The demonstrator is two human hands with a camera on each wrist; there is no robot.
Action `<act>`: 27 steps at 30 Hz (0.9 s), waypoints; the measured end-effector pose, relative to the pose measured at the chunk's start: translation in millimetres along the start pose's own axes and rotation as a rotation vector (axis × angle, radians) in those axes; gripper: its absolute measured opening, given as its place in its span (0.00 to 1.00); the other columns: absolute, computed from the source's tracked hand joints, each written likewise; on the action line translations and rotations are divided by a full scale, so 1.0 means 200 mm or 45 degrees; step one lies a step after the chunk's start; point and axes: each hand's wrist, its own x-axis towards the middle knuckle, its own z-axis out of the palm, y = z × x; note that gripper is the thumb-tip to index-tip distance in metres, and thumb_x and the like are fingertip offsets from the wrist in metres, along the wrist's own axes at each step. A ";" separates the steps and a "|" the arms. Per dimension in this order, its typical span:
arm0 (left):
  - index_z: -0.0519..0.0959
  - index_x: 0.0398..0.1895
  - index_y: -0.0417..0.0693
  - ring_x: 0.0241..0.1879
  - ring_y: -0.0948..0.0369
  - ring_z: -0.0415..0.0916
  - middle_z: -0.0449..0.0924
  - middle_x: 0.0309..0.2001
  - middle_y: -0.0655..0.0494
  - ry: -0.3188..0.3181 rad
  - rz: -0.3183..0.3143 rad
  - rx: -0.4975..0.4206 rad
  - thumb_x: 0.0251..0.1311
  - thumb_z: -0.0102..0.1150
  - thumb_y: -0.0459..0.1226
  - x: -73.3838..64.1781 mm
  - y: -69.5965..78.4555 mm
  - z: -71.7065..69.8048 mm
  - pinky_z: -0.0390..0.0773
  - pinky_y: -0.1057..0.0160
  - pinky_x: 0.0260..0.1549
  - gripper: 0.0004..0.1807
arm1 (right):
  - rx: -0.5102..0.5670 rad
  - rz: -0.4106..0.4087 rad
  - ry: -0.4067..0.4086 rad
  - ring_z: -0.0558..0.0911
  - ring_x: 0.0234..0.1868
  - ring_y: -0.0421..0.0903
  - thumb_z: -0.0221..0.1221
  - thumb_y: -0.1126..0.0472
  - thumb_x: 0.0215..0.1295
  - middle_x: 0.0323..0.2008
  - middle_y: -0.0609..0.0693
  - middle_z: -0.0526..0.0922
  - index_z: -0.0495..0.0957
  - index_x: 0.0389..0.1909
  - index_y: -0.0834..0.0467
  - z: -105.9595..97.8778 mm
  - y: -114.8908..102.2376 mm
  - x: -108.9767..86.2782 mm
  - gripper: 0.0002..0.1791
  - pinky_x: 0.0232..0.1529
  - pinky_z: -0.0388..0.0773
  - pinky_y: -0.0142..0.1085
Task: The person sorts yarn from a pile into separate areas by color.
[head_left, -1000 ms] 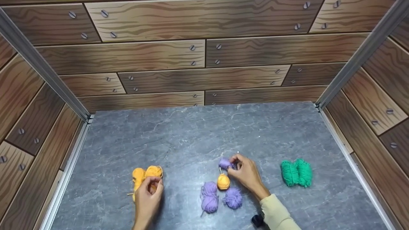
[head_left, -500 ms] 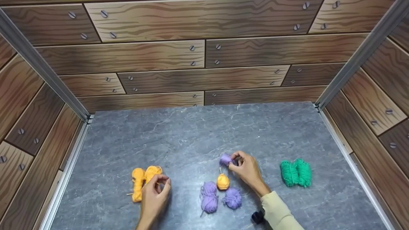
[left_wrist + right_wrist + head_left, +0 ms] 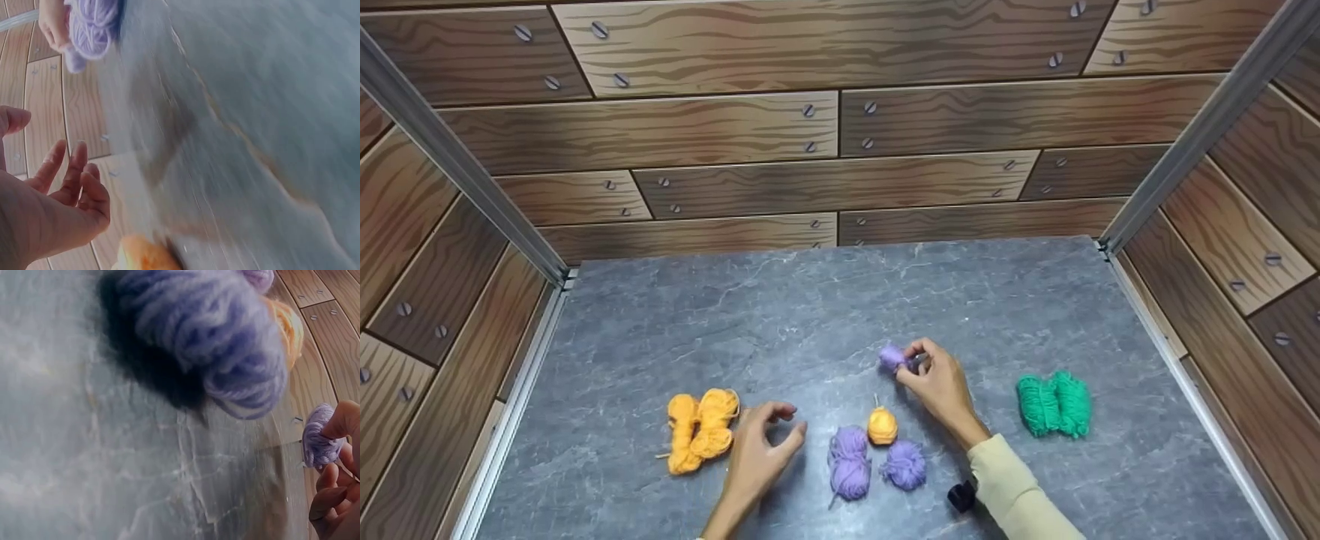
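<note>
Thumb and fingers of my right hand pinch a small purple yarn ball, held beyond a small orange yarn ball. The right wrist view shows that same purple yarn ball between thumb and fingers. Nearer me lie a long purple yarn skein and a round purple yarn ball. My left hand is empty, its thumb and fingers spread apart. It hovers between the purple skein and two orange yarn skeins on the left. In the left wrist view, my left hand holds nothing.
Two green yarn skeins lie side by side at the right of the grey marbled table. A small black object sits by the right sleeve. Wood-patterned walls and metal rails bound the table.
My left hand has moved right, away from the orange skeins, and its fingers have spread. My right hand has carried the small purple yarn ball slightly farther from me, off the orange ball.
</note>
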 end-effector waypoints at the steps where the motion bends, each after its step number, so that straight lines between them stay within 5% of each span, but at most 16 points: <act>1: 0.85 0.42 0.49 0.44 0.54 0.77 0.86 0.38 0.57 -0.015 0.000 -0.005 0.53 0.73 0.41 0.01 0.01 0.02 0.72 0.57 0.49 0.14 | -0.008 -0.002 0.000 0.71 0.21 0.39 0.71 0.63 0.49 0.20 0.45 0.73 0.81 0.36 0.50 0.00 0.00 0.01 0.13 0.24 0.65 0.32; 10: 0.83 0.42 0.51 0.47 0.59 0.74 0.84 0.40 0.54 -0.135 0.075 -0.059 0.52 0.74 0.41 0.04 0.10 0.15 0.72 0.56 0.53 0.14 | -0.011 -0.013 0.017 0.70 0.21 0.39 0.71 0.64 0.50 0.20 0.47 0.74 0.80 0.35 0.52 0.01 0.05 0.08 0.13 0.23 0.64 0.31; 27: 0.82 0.45 0.47 0.47 0.52 0.76 0.84 0.44 0.52 -0.355 0.139 -0.027 0.51 0.75 0.43 0.05 0.11 0.29 0.74 0.57 0.51 0.19 | -0.071 -0.006 0.011 0.75 0.27 0.42 0.70 0.62 0.53 0.29 0.49 0.81 0.80 0.37 0.53 0.06 0.03 0.20 0.11 0.32 0.70 0.36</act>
